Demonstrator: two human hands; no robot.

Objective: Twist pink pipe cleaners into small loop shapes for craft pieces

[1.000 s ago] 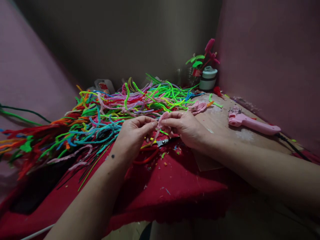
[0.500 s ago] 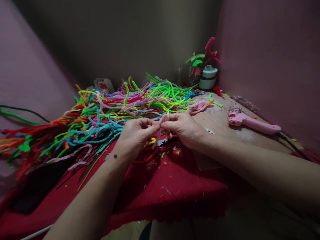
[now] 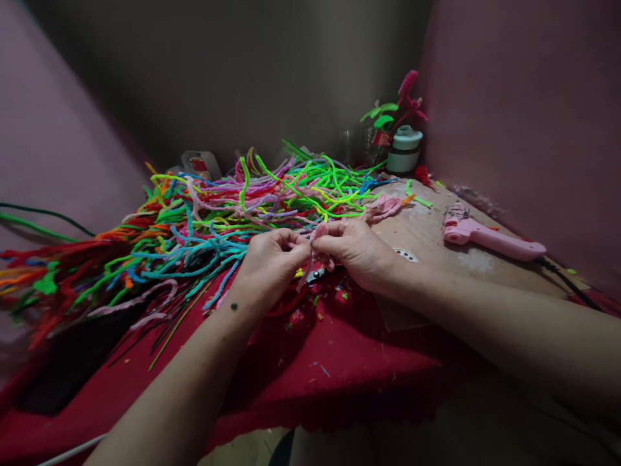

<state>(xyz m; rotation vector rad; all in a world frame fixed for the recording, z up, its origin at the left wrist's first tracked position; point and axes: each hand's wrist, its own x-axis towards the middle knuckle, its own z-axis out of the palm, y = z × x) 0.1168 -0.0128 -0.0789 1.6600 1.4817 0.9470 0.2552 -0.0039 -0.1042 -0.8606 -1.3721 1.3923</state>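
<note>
Between my fingertips is a pink pipe cleaner point(image 3: 319, 232), bent into a small loop at the top with a loose end hanging down. My left hand point(image 3: 274, 262) pinches it from the left, thumb against forefinger. From the right, my right hand point(image 3: 356, 252) pinches the same piece, and the two hands almost touch. Just below them lies a cutting tool point(image 3: 316, 276) with a metal joint and red handles, partly hidden by my left hand. A finished-looking pink pipe-cleaner shape point(image 3: 383, 208) rests beyond my right hand.
A big heap of coloured pipe cleaners point(image 3: 272, 194) spreads across the back and left. On the board point(image 3: 427, 226) at right lies a pink corded glue gun point(image 3: 490, 239). Behind it stand a white jar point(image 3: 404, 150) and a pink flower point(image 3: 408, 90). Scraps dot the red cloth point(image 3: 339, 369).
My left wrist and forearm have shifted slightly right. Both hands keep their pinch on the pink pipe cleaner, and more of a white disc with holes shows beside my right wrist.
</note>
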